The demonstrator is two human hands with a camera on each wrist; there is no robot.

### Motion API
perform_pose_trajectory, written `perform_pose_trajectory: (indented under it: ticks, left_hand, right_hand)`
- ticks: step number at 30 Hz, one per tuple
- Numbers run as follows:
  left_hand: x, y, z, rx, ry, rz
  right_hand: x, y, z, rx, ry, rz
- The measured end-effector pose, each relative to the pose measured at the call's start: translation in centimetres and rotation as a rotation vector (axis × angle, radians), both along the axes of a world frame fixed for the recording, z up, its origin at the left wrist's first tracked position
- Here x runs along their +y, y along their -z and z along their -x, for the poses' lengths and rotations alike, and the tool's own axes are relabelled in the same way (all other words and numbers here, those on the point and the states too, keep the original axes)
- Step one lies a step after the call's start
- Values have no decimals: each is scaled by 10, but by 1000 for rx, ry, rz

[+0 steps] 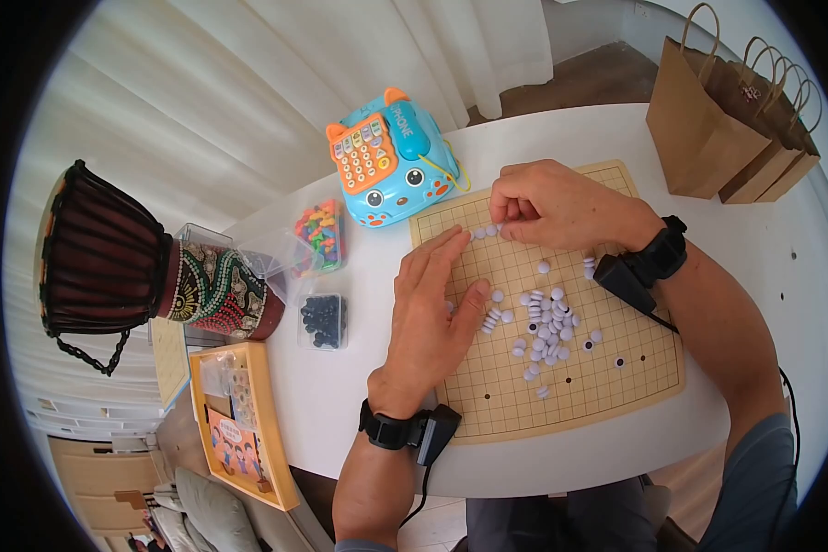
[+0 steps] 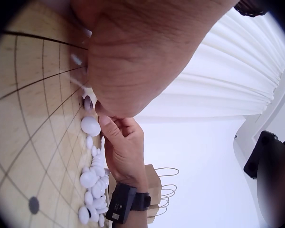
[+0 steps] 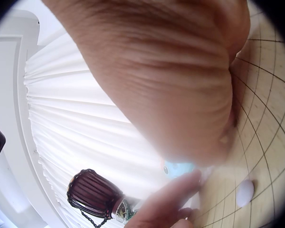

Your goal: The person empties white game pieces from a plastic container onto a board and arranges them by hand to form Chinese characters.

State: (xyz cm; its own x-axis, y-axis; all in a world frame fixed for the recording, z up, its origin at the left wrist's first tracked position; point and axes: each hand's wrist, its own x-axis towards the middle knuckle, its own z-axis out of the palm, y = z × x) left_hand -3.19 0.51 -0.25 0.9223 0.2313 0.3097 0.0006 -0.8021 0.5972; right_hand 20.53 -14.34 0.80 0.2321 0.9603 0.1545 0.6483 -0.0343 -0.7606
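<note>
A wooden go board [image 1: 515, 409] lies on the table with white go stones scattered over it. A short row of white stones [image 1: 479, 234] runs along its far part, between the two hands. My left hand [image 1: 425, 317] rests on the board's left side, fingers extended, fingertips at the row's left end. Several white stones [image 1: 492, 317] lie beside its thumb. At the row's right end, my right hand [image 1: 561, 207] has its fingers curled, thumb and fingertips pinching the end stone, which is partly hidden. A heap of white stones [image 1: 550, 331] sits nearer the board's middle.
A blue toy telephone [image 1: 400, 179] stands beyond the board. Left of it are a box of colourful pieces [image 1: 320, 235], a box of black stones [image 1: 323, 322] and a drum [image 1: 110, 258]. Paper bags [image 1: 699, 129] stand at the far right. A wooden tray [image 1: 281, 478] is at the left.
</note>
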Motion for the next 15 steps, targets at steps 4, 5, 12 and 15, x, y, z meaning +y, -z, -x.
perform_pose_trajectory:
  ticks: [4, 5, 12, 15]
  left_hand:
    - [0, -1, -1, -34, -27, 38]
    - [0, -1, -1, -34, -26, 39]
    - [-1, -1, 0, -49, -55, 86]
    - [-1, -4, 0, -66, -57, 75]
  right_hand:
    - [-2, -6, 1, 40, 4, 15]
    - [-3, -8, 0, 73, 4, 42]
    - [-17, -23, -20, 92, -183, 148]
    - [-17, -28, -23, 60, -318, 230]
